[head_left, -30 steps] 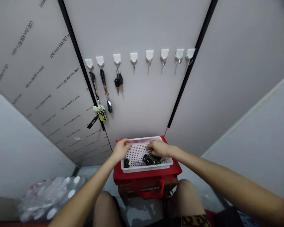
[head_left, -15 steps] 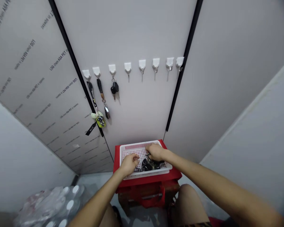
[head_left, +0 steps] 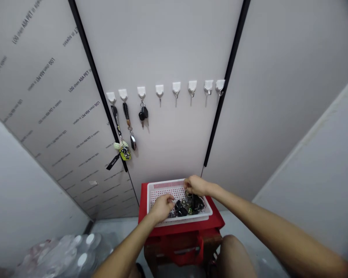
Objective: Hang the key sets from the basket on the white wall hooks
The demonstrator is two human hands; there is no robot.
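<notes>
A white perforated plastic basket [head_left: 148,197] holds a heap of keys, with black key fobs [head_left: 181,208] among metal keys and rings. My right hand [head_left: 196,185] is at the basket's back right, its fingertips pinched on a key ring [head_left: 188,192]. Black fobs sit just below that ring; whether they are attached cannot be made out. Over the front left of the basket, my left hand [head_left: 161,207] has loosely bent fingers, apart from the thumb, and nothing visible in them. Its fingertips are close to the black fobs.
White adhesive hooks [head_left: 176,88] line the wall. Key sets hang from the three left ones: a strap with a yellow-green charm [head_left: 124,153], a braided strap with a fob [head_left: 133,142], and black keys [head_left: 143,113]. The basket stands on a red-covered stool [head_left: 185,231]. Wrapped bottles [head_left: 84,258] stand lower left.
My right hand has risen slightly from the heap, and a ring now shows at its fingertips. My left hand has shifted a little right. The view has tilted slightly.
</notes>
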